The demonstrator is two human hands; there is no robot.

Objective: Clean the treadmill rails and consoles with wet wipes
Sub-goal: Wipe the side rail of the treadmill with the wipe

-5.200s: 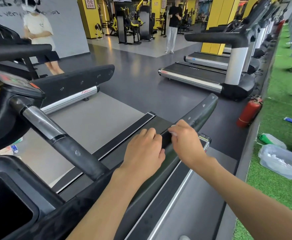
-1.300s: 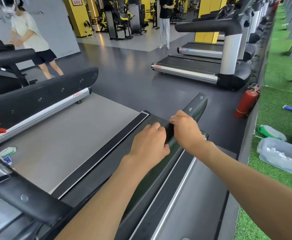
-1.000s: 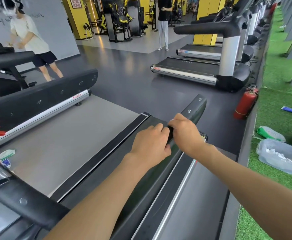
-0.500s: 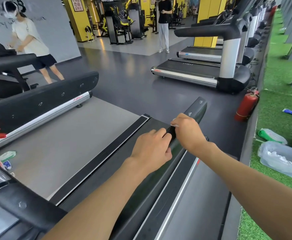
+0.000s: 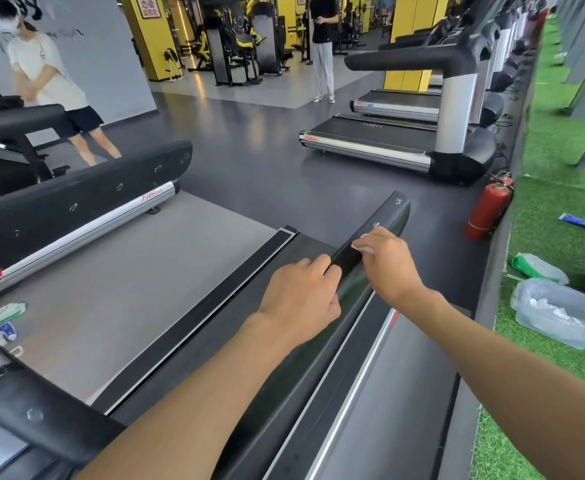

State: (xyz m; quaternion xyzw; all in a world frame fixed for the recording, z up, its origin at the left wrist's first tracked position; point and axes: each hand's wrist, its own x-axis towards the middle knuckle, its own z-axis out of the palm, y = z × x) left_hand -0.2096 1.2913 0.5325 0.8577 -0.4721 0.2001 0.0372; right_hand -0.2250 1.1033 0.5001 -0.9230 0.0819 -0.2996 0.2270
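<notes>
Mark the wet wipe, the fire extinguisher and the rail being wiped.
wet wipe [image 5: 363,247]: head view, its exposed white corner.
fire extinguisher [image 5: 488,211]: head view, middle of the red cylinder.
black side rail [image 5: 393,216]: head view, bare far end.

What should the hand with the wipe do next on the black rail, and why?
Probably slide the wipe along to the far tip of the rail: the right hand presses it just short of that end, while the left hand grips the rail behind.

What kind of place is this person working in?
A gym, almost certainly: rows of treadmills, yellow-and-black weight machines at the back, and the right hand pressing a wet wipe onto a treadmill rail.
</notes>
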